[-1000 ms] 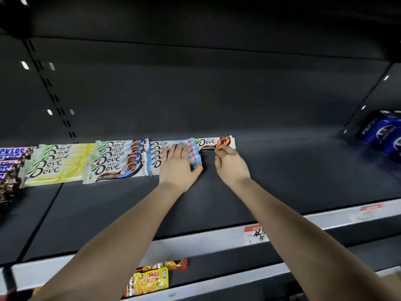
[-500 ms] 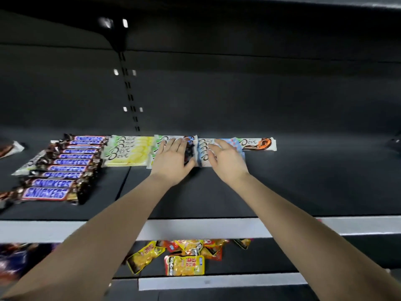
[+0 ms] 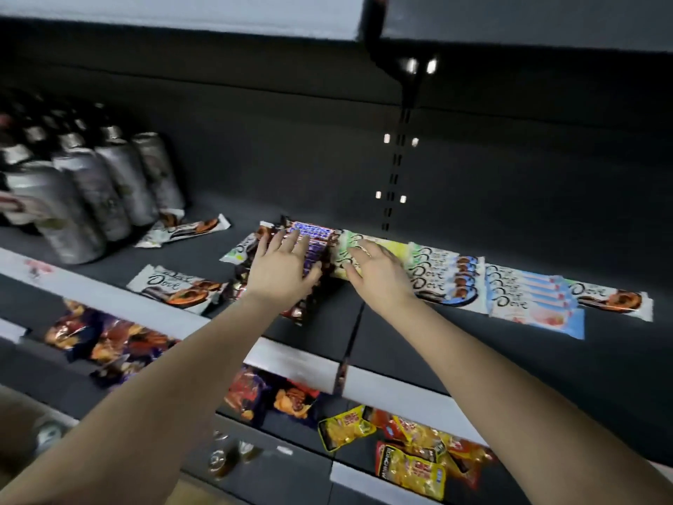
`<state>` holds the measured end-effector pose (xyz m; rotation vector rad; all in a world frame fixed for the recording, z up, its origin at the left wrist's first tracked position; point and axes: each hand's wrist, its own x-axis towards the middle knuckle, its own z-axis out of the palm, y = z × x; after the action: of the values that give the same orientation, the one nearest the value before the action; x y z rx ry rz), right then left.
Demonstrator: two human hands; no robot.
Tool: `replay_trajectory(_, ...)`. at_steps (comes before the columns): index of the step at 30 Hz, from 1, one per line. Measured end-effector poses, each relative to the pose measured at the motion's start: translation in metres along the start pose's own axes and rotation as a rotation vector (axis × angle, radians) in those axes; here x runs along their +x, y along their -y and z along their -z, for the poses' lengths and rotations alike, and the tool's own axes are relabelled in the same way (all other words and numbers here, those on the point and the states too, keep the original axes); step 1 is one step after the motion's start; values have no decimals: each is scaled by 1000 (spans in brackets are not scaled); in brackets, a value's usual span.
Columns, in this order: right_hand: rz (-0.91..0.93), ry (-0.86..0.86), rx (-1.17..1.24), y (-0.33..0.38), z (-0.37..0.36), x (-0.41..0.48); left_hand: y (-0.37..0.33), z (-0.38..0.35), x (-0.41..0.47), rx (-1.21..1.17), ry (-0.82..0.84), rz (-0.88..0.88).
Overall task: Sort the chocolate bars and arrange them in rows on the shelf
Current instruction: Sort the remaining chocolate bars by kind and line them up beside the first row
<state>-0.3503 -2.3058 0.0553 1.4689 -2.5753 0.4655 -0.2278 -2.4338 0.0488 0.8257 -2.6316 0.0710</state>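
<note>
On the far left of the matte, dark grey shelf (image 3: 473,359) a group of tall cans (image 3: 91,184) is seen, cylindrical and dull silver, much blurred; just beside them a loose white Dove bar (image 3: 185,231) with an orange mark is laid at an angle; nearer to the front edge a second loose Dove bar (image 3: 174,286), white with orange and brown print, is laid apart from the rows. All the bars are long, flat rectangles in glossy wrappers.

Next a stack of Snickers bars (image 3: 313,235) is found, brown with blue lettering, the bars overlapped like tiles; the left hand (image 3: 280,275) is pressed flat upon it, the fingers straight and spread, nothing being gripped. Just to the right of this stack, a pile of yellow-green Dove bars (image 3: 386,249) is partly covered by the right hand (image 3: 378,275), which is also laid flat with the fingers extended, nothing being held.

Further right the row is continued, each group close beside the next: brown-and-blue Dove bars (image 3: 448,275) on white wrappers; light blue Dove bars (image 3: 528,300) with a pink picture; a single orange Dove bar (image 3: 612,298) at the end.

A pale price strip (image 3: 291,359) is fixed along the front edge; below it, crinkled shiny snack packets (image 3: 411,464) in yellow and red are heaped on a lower shelf.
</note>
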Motion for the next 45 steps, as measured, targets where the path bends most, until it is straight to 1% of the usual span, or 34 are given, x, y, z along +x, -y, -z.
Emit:
replay_trajectory(5,139,9,23,72,-22,37,78,7,-8,10,-9,116)
replay_trajectory(8,209,-12,77,113,-30,60,121,13,-12,30,-9,179)
replay_trajectory(13,265,-26,94,167,-45,92,180,20,-14,55,-4,237)
replay_trajectory(18,286,-48,120,203,-66,113,224,18,-7,65,-5,237)
replay_trajectory(23,263,-39,91,221,-81,135,254,12,10,38,20,192)
replay_trajectory(30,191,56,35,230,-103,161,284,-6,37,3,84,147)
replay_trajectory(34,172,100,20,234,-113,172,288,-16,49,-33,103,120)
replay_trajectory(38,188,100,-4,236,-119,175,288,-29,55,-45,176,108)
replay_trajectory(43,199,135,-58,233,-128,177,292,-43,57,-64,164,66)
replay_trajectory(45,202,148,-77,233,-131,178,295,-44,56,-107,167,53)
